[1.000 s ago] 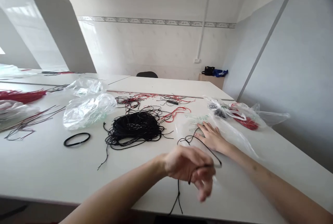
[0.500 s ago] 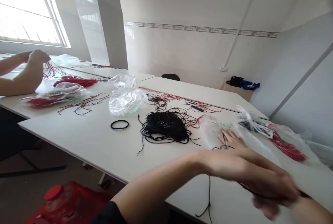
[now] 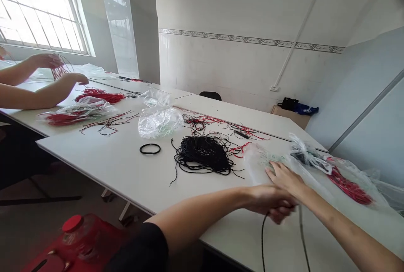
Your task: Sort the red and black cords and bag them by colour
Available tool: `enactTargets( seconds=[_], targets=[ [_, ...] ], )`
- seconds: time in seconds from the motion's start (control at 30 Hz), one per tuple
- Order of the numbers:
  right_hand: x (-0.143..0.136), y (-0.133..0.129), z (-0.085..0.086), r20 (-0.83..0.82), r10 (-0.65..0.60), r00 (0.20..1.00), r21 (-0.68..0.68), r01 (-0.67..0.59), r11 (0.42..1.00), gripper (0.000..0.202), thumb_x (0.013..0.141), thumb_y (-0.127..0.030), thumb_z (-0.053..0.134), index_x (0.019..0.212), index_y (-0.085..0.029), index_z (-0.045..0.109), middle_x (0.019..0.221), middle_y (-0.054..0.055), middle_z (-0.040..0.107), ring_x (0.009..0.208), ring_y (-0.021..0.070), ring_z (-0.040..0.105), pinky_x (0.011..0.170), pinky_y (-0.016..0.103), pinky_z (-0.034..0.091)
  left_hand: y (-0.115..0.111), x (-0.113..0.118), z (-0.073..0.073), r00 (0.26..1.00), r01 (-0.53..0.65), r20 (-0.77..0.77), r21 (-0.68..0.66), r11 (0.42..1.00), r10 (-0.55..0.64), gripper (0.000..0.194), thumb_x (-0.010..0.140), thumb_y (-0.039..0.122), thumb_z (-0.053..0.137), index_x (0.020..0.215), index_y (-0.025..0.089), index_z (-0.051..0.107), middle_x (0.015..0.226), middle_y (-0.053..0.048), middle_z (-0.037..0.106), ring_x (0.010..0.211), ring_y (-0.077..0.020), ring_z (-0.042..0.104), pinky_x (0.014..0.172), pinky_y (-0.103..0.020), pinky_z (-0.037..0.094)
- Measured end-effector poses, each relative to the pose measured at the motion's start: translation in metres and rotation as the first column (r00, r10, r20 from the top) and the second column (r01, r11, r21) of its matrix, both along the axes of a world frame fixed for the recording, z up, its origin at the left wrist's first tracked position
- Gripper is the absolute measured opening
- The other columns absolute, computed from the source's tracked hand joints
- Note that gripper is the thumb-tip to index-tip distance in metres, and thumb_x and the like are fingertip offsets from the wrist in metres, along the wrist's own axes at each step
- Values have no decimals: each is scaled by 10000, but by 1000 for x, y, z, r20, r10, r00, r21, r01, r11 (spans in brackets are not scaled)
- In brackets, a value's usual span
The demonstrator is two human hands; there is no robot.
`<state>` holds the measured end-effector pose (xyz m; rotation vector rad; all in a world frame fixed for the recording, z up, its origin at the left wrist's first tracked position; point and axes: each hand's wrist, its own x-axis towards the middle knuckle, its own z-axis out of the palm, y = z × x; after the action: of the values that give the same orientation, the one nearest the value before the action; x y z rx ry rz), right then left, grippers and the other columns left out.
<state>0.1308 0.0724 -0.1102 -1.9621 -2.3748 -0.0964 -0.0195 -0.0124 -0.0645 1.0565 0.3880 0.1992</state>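
Note:
My left hand (image 3: 274, 203) is closed on a black cord (image 3: 263, 242), with strands hanging below it past the table's front edge. It sits beside my right wrist, partly overlapped by it. My right hand (image 3: 285, 178) lies with its fingers stretched out on a clear plastic bag (image 3: 257, 160) with green print. To the left of the bag is a tangled bundle of black cords (image 3: 203, 154). A black cord loop (image 3: 150, 149) rests on the white table (image 3: 116, 158) farther left.
Red cords in a clear bag (image 3: 350, 185) lie at the right. Black and red scraps (image 3: 202, 122) and a crumpled plastic bag (image 3: 160, 121) are behind the bundle. Another person's hands (image 3: 52, 60) hold red cords at the far left. A red stool-like object (image 3: 78, 242) stands below.
My left hand has moved left from over my right forearm to beside the wrist, drawing the black cord along. The other person's hands have moved apart. The view has shifted slightly.

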Motion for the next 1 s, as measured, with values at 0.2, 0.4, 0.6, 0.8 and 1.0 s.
enactTargets(
  seconds=[0.2,0.4,0.6,0.8,1.0],
  targets=[
    [-35,7,69,137,105,985,10,-108,994,351,782,-296,461,1040,-96,589,1041,224,576,998,369,543,803,519,384,4,-5,-34,997,56,-62,28,998,-55,167,749,205,501,600,130,519,430,55,323,331,-46,280,368,-189,226],
    [-162,-1,91,63,477,877,-39,-475,879,269,848,-338,431,1021,-236,610,1044,52,627,941,175,585,785,243,420,-1,-2,-34,999,16,-43,48,999,-14,146,727,158,435,591,138,485,457,58,296,343,-31,225,371,-175,178],
    [-237,23,80,20,482,876,33,-482,876,181,736,-249,588,859,-124,635,845,116,661,780,197,620,677,273,443,3,0,-42,995,98,4,71,993,-99,171,621,13,348,536,161,360,473,65,250,351,-28,229,390,-155,205],
    [-231,46,131,-152,431,889,305,-373,876,295,879,-251,331,1004,-108,556,901,122,641,783,158,603,681,260,439,7,9,-51,997,46,-64,2,999,-46,131,698,92,443,579,138,478,485,54,331,359,-31,252,376,-170,248],
    [-212,31,201,-167,658,734,630,-434,644,221,883,-277,362,1022,-152,481,755,55,619,628,138,568,618,295,444,5,7,-45,987,-23,-161,-40,999,16,187,742,121,443,583,112,540,485,11,449,397,-63,376,408,-202,318]
  ],
)
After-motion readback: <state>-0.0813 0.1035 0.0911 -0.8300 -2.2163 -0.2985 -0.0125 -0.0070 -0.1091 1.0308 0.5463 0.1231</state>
